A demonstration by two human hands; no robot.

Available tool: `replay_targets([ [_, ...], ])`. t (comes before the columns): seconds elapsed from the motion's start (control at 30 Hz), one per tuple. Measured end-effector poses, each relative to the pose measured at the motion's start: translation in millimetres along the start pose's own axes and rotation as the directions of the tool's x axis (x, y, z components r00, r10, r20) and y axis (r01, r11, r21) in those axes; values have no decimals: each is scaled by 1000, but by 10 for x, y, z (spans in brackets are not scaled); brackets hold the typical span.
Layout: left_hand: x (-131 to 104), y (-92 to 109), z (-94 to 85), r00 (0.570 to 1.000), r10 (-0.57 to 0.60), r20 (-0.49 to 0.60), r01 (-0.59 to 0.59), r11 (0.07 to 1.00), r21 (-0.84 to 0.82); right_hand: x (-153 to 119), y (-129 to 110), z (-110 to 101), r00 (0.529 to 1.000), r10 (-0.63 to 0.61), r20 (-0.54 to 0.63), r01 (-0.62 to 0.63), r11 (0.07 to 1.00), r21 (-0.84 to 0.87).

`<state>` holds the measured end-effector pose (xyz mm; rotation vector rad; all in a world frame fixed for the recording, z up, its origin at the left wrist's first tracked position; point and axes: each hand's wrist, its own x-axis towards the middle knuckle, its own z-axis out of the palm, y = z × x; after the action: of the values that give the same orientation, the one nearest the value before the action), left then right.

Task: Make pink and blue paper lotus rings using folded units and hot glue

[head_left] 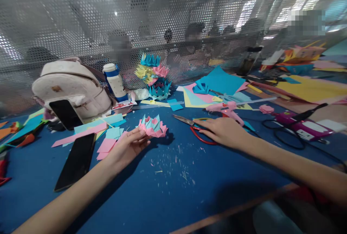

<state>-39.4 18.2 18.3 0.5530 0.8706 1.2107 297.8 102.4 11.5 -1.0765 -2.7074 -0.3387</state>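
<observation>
Pinched in my left hand (132, 141) is a folded paper lotus (153, 126), pink outside with light blue petals inside, held just above the blue table. My right hand (219, 129) lies palm down at the right of centre, its fingers stretched out over the red-handled scissors (187, 120). The blades lie on the table, pointing left. Just beyond that hand is a pink glue gun (229, 109), partly hidden by it. Several paper lotuses (151, 71) in blue, yellow and pink stand stacked at the back.
A black phone (76, 161) and pink paper pieces (106, 146) lie at the left. Behind them are a white backpack (73, 86), a second phone (65, 113) and a bottle (115, 82). Coloured sheets (222, 80) and a purple device with cables (303, 125) lie right. Paper scraps dot the middle.
</observation>
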Motion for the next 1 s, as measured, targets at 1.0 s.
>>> replay_targets([
  [1.0,45,-251,24,997,-34,64,30,998,52,564,-541,-315,998,68,-7,26,-282,959],
])
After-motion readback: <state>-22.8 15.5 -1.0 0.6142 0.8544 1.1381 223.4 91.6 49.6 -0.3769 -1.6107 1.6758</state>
